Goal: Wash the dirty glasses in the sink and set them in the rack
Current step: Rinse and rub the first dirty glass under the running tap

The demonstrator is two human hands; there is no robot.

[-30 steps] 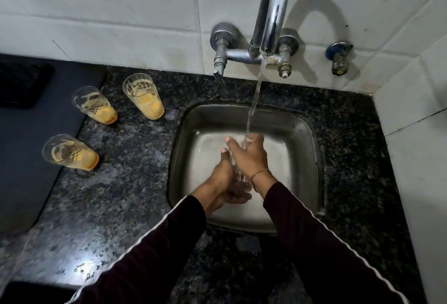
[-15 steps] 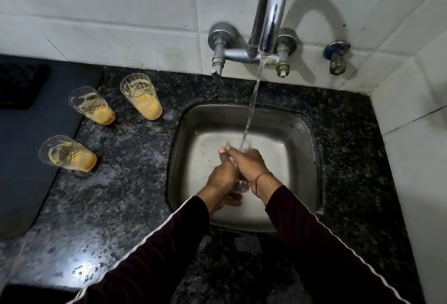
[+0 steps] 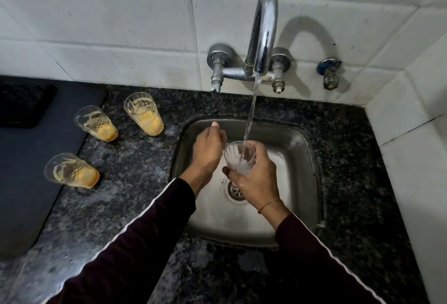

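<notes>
Two hands over the sink [image 3: 300, 221]: right hand [image 3: 256, 183] grips a glass [image 3: 238, 158] under running water; left hand [image 3: 208, 151] hangs loosely curled, holding nothing.

No text, label, brand, number or sign can be read anywhere. The glasses carry only cut patterns and no lettering.

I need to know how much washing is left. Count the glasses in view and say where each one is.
4. Three dirty glasses stand on the counter left of the sink: one nearest the sink, one further left, one nearer the camera. The fourth is gripped by the right hand under the tap water.
</notes>
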